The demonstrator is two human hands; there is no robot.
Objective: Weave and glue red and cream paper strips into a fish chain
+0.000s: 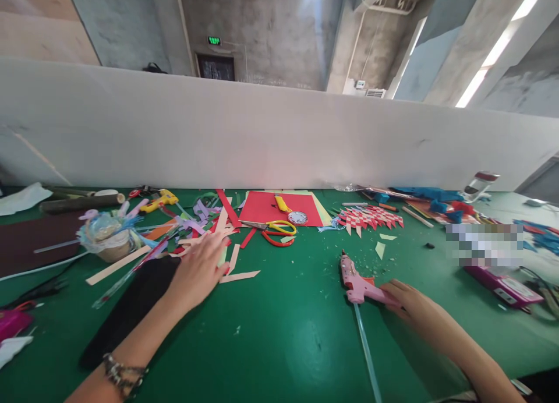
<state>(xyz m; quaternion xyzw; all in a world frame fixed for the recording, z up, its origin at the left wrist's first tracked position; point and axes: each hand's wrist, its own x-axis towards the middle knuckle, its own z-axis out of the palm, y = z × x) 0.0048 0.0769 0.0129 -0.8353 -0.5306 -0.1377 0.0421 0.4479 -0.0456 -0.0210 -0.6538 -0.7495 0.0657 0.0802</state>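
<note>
My right hand (404,301) is closed round the handle of a pink hot glue gun (358,286). Its nozzle points away from me, and a long clear glue stick (367,350) trails from its back end. On the left, my left hand (203,260) lies over a heap of paper strips (225,216), its fingers stretched out. Whether a strip is under the palm is hidden. Just beyond that hand are scissors (279,228) with red and yellow handles. A woven red and white paper piece (371,218) rests past the glue gun.
Red paper sheets (257,208) carry a yellow-handled tool (282,204) and a round dial (297,218). A yellow glue gun (159,201) and a wrapped pot (109,237) stand left, near a black pouch (131,310). A magenta box (502,283) sits right. A white partition (279,141) closes the back.
</note>
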